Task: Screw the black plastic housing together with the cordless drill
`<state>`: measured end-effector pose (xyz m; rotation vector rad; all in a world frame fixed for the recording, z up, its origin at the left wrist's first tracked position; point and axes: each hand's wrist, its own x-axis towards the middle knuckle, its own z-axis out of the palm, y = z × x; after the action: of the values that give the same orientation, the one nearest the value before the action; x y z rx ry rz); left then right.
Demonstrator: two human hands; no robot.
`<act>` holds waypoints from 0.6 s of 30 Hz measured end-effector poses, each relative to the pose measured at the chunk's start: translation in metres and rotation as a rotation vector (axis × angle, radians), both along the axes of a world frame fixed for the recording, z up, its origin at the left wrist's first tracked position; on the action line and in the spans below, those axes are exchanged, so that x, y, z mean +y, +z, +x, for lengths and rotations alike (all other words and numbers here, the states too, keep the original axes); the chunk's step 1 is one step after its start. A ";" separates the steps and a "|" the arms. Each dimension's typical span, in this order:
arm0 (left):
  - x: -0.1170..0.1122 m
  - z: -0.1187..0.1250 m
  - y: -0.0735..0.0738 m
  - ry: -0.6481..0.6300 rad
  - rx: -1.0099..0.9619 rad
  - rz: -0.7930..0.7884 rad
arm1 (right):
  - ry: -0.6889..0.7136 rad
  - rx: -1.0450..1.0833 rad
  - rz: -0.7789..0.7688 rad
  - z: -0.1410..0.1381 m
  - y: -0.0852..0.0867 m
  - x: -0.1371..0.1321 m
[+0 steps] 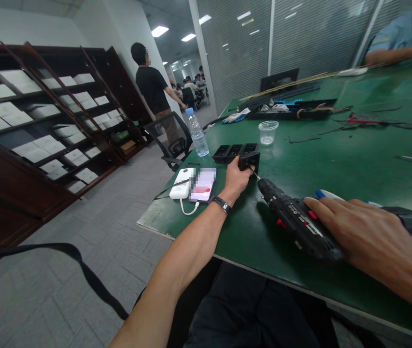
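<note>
My right hand [361,237] is wrapped round a black cordless drill [296,220] with red switches, which lies tilted over the green table. Its thin bit points away to the left and meets, or nearly meets, a small black box-like part [251,160]. Gripping that part near the table's left edge is my left hand [238,178], its fingers partly hidden behind it. Just beyond sits a black tray [229,152] with several square compartments; whether the held part touches it I cannot tell.
A phone [203,185] and a white power bank [182,183] joined by a cable lie left of my wrist. Behind stand a water bottle [197,133] and a clear plastic cup [267,133]. Farther back are a black tool tray [292,110], loose wires, a chair [171,137] and two people.
</note>
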<state>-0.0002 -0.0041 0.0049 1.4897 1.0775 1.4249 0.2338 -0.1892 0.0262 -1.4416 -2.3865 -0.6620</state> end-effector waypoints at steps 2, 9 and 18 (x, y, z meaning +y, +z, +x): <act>0.000 0.000 0.000 -0.002 -0.001 -0.001 | 0.051 -0.025 0.063 0.000 0.001 0.000; 0.001 0.000 -0.002 -0.010 -0.023 0.004 | 0.088 -0.053 0.124 -0.001 0.003 0.000; 0.001 0.000 -0.001 -0.001 -0.001 0.017 | 0.103 -0.042 0.147 -0.002 0.005 -0.002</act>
<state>-0.0002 -0.0035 0.0040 1.5013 1.0665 1.4379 0.2321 -0.1908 0.0317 -1.2479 -2.3701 -0.8296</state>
